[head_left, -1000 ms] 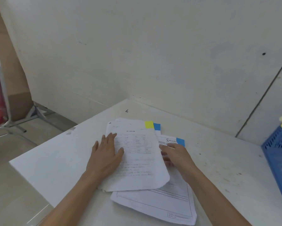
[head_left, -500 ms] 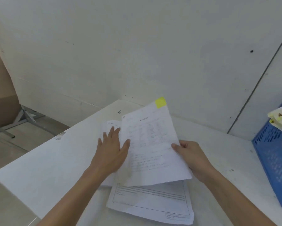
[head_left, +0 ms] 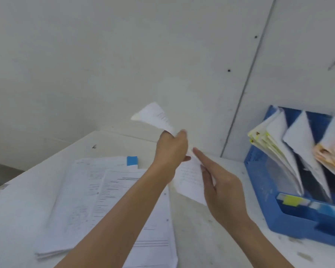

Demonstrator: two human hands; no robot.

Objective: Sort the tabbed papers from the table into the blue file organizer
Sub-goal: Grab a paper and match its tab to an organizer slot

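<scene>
Left hand (head_left: 171,149): fingers curled tight round the middle of a printed sheet (head_left: 188,177), held up off the table (head_left: 197,238).
Right hand (head_left: 220,188): fingers straight and apart, laid along the sheet's lower half, clasping nothing.
Paper stack (head_left: 97,190): flat on the table at 8 o'clock, a blue tab (head_left: 132,161) at its far edge.
Blue file organizer (head_left: 290,227): at 3 o'clock, tabbed papers leaning in its slots.

The print on the papers (head_left: 108,192) is too blurred to read; no other text shows.
</scene>
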